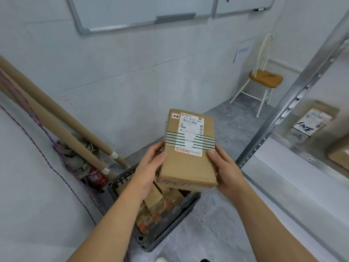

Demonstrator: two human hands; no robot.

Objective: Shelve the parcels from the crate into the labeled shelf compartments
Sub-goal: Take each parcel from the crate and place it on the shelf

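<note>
- Shelf (302, 87): metal rack with a slotted upright, right of the right hand's fingers and apart from them. 1 labeled parcel on shelf (313, 118) lies well right of those fingers, beyond the upright.
- Whiteboard (141, 10): on the wall, far above and beyond both sets of fingers.
- Cardboard tubes (62, 113): 2 long ones lean against the wall, well left of the left fingers.
- Crate (170, 224): dark plastic, on the floor directly below the fingers. We see several brown parcels in crate (154, 205).
- Chair (265, 78): wooden seat, white frame, far beyond the right fingers, by the wall.
- Parcel (188, 163): brown cardboard box, held in the air above the crate, between the 2 hands, label side up.
- Left hand (149, 171): grips the parcel's left edge, thumb on the top face; the other fingers go underneath, hidden.
- Right hand (226, 171): grips the right edge the same way, thumb on top, the rest hidden below.
- Fire extinguisher (96, 176): red, on the floor, left of the left fingers.
- Shipping label (190, 129): just beyond both thumbs, crossed by a striped tape band (189, 140).
- Sticker (175, 116): handwritten "1-2", at the far left corner, farthest from the fingers.
</note>
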